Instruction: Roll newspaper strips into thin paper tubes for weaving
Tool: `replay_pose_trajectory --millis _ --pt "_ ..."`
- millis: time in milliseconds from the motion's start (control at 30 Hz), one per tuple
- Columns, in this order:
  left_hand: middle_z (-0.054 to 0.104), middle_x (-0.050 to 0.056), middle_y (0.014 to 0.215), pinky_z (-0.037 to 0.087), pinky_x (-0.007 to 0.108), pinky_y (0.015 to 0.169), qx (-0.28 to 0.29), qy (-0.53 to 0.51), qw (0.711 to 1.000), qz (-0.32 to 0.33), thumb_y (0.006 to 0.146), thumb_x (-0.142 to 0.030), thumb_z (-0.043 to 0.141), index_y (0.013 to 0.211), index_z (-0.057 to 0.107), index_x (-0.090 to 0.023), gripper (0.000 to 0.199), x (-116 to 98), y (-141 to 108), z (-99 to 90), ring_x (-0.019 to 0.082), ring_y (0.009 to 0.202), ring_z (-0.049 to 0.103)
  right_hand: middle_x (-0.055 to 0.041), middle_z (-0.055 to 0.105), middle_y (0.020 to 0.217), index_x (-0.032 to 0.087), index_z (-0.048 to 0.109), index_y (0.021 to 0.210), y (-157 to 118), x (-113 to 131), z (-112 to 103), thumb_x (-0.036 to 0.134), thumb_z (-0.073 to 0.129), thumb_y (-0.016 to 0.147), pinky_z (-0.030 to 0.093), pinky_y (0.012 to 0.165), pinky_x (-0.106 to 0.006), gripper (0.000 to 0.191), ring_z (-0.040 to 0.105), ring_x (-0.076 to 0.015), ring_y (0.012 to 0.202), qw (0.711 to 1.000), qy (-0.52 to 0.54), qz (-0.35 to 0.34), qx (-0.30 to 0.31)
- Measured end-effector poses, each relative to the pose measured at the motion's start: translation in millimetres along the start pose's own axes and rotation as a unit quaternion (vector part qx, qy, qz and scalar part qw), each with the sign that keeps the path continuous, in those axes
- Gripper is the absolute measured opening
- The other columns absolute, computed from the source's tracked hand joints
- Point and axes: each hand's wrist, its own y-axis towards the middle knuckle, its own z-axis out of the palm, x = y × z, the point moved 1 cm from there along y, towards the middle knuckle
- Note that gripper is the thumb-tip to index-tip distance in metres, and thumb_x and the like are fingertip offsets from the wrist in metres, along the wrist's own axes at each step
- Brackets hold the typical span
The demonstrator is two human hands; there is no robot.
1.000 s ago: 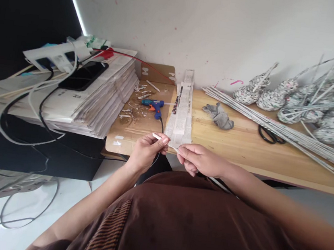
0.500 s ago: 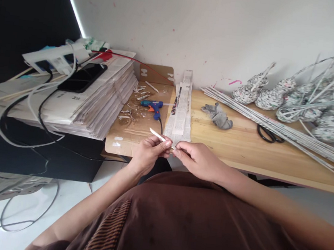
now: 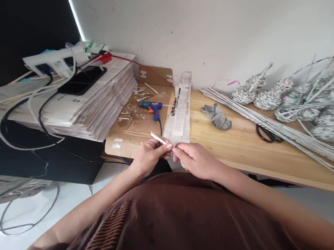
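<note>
The left hand is closed in a pinch, thumb over fingers, on a rolled paper stick whose pale end projects up and to the left. The right hand meets it, thumb and forefinger pinching the stick's thin lower end; how far the stick runs between those fingers is hidden. The stick is held in the air at the front edge of the worktop, near the right front corner of the cardboard sheet.

Handling, as judged: very light, fairly stiff along its length, not slippery, liable to crease or unroll if squeezed hard. The sound hold is a fingertip pinch near the joint, with the projecting end left unpressed.

Containers: no open vessel is identified. Woven paper gourd shapes stand along the worktop's back edge, toward its right end; their interiors are not visible, so contents cannot be reported. Newspaper strips lie from back edge to front beside the cardboard.
</note>
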Motion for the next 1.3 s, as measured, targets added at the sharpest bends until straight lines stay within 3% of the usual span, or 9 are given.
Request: replay_pose_trajectory --millis 100,200,267,367,500,667,800,1033,1300 --pt "0.062 0.000 0.061 0.047 0.019 0.053 -0.001 -0.028 1.000 0.014 0.070 -0.030 0.079 0.077 0.066 -0.013 0.022 -4 1 -4.3 0.009 0.055 0.057 0.0086 0.036 0.043 0.018 0.051 0.075 -1 -8 -2 0.049 0.040 0.095 0.040 0.049 -0.025 0.039 0.042 -0.0103 0.039 0.955 0.257 0.078 0.123" --pt "0.062 -0.001 0.064 0.046 0.019 0.052 -0.008 -0.073 0.997 0.008 0.068 -0.029 0.081 0.078 0.066 -0.015 0.023 -7 2 -7.0 0.008 0.057 0.057 0.0098 0.032 0.042 0.018 0.050 0.074 -3 -11 -5 0.049 0.045 0.093 0.040 0.048 -0.025 0.036 0.041 -0.0104 0.039 0.926 0.330 0.097 0.153" --pt "0.061 -0.001 0.065 0.046 0.018 0.052 -0.013 -0.083 0.996 -0.010 0.069 -0.030 0.080 0.081 0.066 -0.014 0.024 -8 2 -6.7 0.008 0.058 0.057 0.0082 0.035 0.044 0.018 0.051 0.075 -5 -10 -7 0.048 0.040 0.095 0.039 0.050 -0.025 0.037 0.042 -0.0104 0.041 0.956 0.253 0.093 0.115" --pt "0.061 0.000 0.064 0.047 0.019 0.053 -0.043 -0.068 0.996 -0.026 0.071 -0.033 0.079 0.084 0.067 -0.012 0.027 -7 1 -5.2 0.008 0.058 0.057 0.0027 0.048 0.054 0.018 0.054 0.077 -8 -4 -7 0.042 0.040 0.096 0.034 0.056 -0.025 0.034 0.046 -0.0112 0.050 0.999 -0.025 0.020 -0.003" --pt "0.062 0.001 0.067 0.048 0.019 0.057 -0.065 -0.056 0.996 -0.019 0.069 -0.031 0.080 0.082 0.070 -0.011 0.026 -5 0 -5.0 0.007 0.060 0.057 -0.0008 0.054 0.064 0.018 0.054 0.079 -12 -1 -5 0.034 0.042 0.095 0.025 0.057 -0.027 0.025 0.045 -0.0122 0.057 0.960 -0.261 -0.056 -0.087" --pt "0.064 0.002 0.068 0.049 0.020 0.059 -0.058 -0.058 0.997 -0.008 0.067 -0.029 0.081 0.082 0.072 -0.011 0.026 -2 2 -11.1 0.008 0.061 0.059 0.0031 0.048 0.057 0.019 0.051 0.078 -12 -13 -7 0.043 0.037 0.097 0.035 0.056 -0.025 0.034 0.047 -0.0109 0.052 1.000 -0.019 0.022 0.002" --pt "0.064 0.002 0.068 0.048 0.020 0.058 -0.034 -0.079 0.996 -0.018 0.068 -0.028 0.081 0.082 0.071 -0.012 0.024 0 2 -13.9 0.008 0.061 0.059 0.0065 0.039 0.050 0.017 0.051 0.078 -14 -19 -9 0.053 0.038 0.095 0.044 0.055 -0.026 0.042 0.044 -0.0106 0.047 0.967 0.204 0.086 0.122" --pt "0.065 0.001 0.069 0.049 0.019 0.060 0.028 -0.057 0.997 -0.030 0.074 -0.028 0.076 0.084 0.071 -0.014 0.018 5 -1 -6.3 0.009 0.062 0.059 0.0024 0.054 0.054 0.016 0.059 0.083 -4 -8 -4 0.055 0.040 0.094 0.039 0.055 -0.023 0.044 0.046 -0.0086 0.048 0.996 0.064 0.039 0.041" --pt "0.062 0.000 0.068 0.049 0.018 0.057 -0.018 -0.062 0.998 -0.019 0.071 -0.030 0.078 0.084 0.071 -0.014 0.022 -2 0 -12.1 0.007 0.060 0.058 0.0036 0.049 0.050 0.015 0.057 0.080 -9 -16 -7 0.057 0.039 0.094 0.040 0.054 -0.024 0.047 0.047 -0.0100 0.047 0.979 0.150 0.087 0.107"
